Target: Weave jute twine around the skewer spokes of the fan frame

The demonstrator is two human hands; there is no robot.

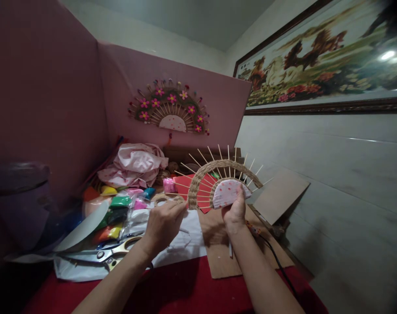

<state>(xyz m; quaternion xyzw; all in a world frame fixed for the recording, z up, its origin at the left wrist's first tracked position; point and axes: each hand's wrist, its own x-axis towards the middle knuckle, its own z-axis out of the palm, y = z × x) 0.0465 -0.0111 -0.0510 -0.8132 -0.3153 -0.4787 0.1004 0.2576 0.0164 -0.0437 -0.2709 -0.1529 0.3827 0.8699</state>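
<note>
A half-round fan of thin wooden sticks with a woven twine band (214, 166) is held up over the table. Its base is a half-disc covered in white cloth with pinkish-red spots (227, 192). My right hand (236, 211) grips this base, thumb on the front face. My left hand (165, 224) is closed at the left end of the twine band, fingers pinched by the lowest sticks; whether it grips the band or a loose strand is hidden. The sticks spread outward past the band.
Large gold-handled scissors (108, 257) lie at left by coloured clay packets (120, 201). A cardboard sheet (218, 261) lies on the red tablecloth (182, 290), a black cord (277, 257) at right. A flower-trimmed fan (172, 104) hangs on the pink panel (218, 91); bunched cloth (136, 161) sits below.
</note>
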